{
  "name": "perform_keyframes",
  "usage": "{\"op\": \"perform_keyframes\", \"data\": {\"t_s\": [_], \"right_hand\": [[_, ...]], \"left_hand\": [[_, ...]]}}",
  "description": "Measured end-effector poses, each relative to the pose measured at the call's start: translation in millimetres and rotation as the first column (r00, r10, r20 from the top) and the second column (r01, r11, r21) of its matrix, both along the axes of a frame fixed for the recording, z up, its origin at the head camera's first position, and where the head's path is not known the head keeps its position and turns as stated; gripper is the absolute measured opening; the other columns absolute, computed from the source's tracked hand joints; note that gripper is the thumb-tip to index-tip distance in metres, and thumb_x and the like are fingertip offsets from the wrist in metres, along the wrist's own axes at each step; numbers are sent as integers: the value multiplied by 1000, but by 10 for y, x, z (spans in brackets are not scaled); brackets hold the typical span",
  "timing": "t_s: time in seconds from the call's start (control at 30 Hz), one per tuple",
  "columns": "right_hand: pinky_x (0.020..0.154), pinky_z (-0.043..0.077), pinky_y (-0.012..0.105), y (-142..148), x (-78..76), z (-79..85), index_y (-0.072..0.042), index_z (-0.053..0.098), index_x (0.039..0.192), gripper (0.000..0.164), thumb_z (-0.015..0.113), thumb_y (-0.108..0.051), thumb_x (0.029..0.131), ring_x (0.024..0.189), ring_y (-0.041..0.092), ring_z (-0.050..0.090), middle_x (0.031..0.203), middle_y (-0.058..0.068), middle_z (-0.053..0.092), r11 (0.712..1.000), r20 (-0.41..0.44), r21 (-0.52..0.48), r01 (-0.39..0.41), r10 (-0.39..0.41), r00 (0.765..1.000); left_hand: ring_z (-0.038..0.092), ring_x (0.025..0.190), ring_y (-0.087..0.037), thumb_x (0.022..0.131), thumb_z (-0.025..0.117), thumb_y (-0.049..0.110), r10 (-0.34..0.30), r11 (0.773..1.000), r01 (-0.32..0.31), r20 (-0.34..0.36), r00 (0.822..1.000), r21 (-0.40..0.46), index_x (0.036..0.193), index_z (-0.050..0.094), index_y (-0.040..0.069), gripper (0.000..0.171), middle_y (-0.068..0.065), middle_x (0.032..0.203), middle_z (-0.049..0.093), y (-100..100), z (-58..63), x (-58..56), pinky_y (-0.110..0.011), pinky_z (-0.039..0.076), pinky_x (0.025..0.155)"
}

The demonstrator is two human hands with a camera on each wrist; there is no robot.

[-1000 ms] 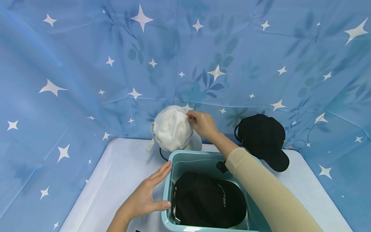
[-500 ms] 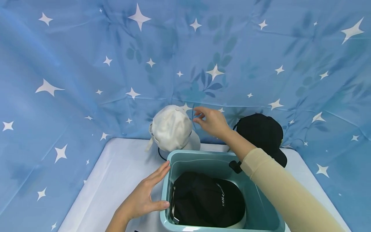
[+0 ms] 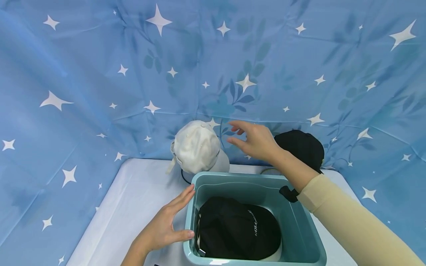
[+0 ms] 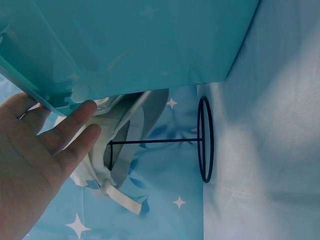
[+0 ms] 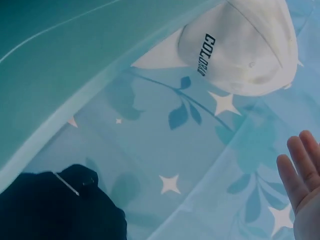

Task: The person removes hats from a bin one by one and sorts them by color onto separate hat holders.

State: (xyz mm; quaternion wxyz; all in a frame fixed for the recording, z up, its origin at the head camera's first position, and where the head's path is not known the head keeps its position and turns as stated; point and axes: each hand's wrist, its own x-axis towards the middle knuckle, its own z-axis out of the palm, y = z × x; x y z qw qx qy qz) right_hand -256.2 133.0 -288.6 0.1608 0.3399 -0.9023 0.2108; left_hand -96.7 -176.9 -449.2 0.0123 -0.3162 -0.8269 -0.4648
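White fabric catches your eye first: the white cap sits behind the teal bin, propped on a black wire stand toward the back left of the tabletop. Your left hand is spread, fingers straight and thumb well apart, touching the bin's left rim. Your right hand is up behind the bin, between the white cap and the rear black cap, apart from the white one; its fingers bend loosely, with the thumb held away from them. Your forearm, in a cream sleeve, hides part of the rear black cap. Inside the bin you have the lettered black cap, lying toward the left wall, its brim pointing right and a pale edge showing beneath it. From your right wrist, dark lettering shows on the white cap's front. Behind everything hangs a blue backdrop with white stars
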Motion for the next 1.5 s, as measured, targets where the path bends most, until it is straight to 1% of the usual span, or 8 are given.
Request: {"op": "perform_keyframes", "data": {"t_s": [0.23,0.43,0.53,0.67,0.97,1.1,1.3,1.5], "right_hand": [[66,55,40,45,106,104,-7,61,145,59,80,-34,95,100,23,72,123,5,74,999,-24,33,-30,30,999],[64,55,41,134,192,149,-8,64,141,59,83,-33,92,102,25,73,121,6,75,997,-109,31,-73,76,991],[64,56,42,194,231,150,-8,65,140,57,83,-32,91,104,25,73,120,7,76,995,-132,33,-94,98,986],[66,57,44,265,306,160,-10,64,142,59,83,-34,91,107,25,72,123,7,75,994,-118,59,-86,93,989],[87,57,55,407,478,195,-11,60,147,66,84,-36,91,116,28,68,133,8,71,991,-42,119,-57,62,997],[91,55,56,471,554,159,-10,59,148,69,85,-36,89,117,28,67,134,7,70,990,-35,125,-68,73,997],[94,56,55,558,647,44,-7,61,145,72,88,-36,86,115,27,69,131,7,72,984,-48,146,-104,112,993],[97,54,57,653,723,-69,-9,62,144,70,89,-35,84,120,31,67,132,7,71,979,-61,163,-123,135,989]], "left_hand": [[28,156,-27,92,76,35,15,1000,-15,0,1000,0,166,31,13,90,-2,174,21,-11,-13,24,-65,40,111],[29,156,-28,91,77,33,19,1000,-19,-1,1000,-2,166,31,13,91,-2,174,22,-6,-11,22,-65,40,111],[29,156,-27,90,77,31,20,1000,-20,2,1000,-4,166,31,14,91,-2,174,22,-2,-3,18,-66,39,111],[28,156,-27,89,77,31,19,1000,-19,10,1000,-1,166,31,14,92,-2,174,22,6,4,17,-69,39,110],[27,157,-27,89,77,32,15,1000,-15,20,1000,11,167,30,14,92,-1,174,21,9,4,16,-69,38,111],[27,157,-28,89,77,32,11,1000,-12,27,1000,12,167,30,15,92,-1,174,21,12,3,14,-71,37,110],[27,157,-27,89,77,31,9,1000,-10,23,1000,7,167,30,14,92,-2,174,21,17,6,8,-69,37,111],[27,157,-27,89,78,31,7,1000,-7,19,1000,7,166,30,13,92,-2,174,21,17,10,5,-68,38,112]]}}
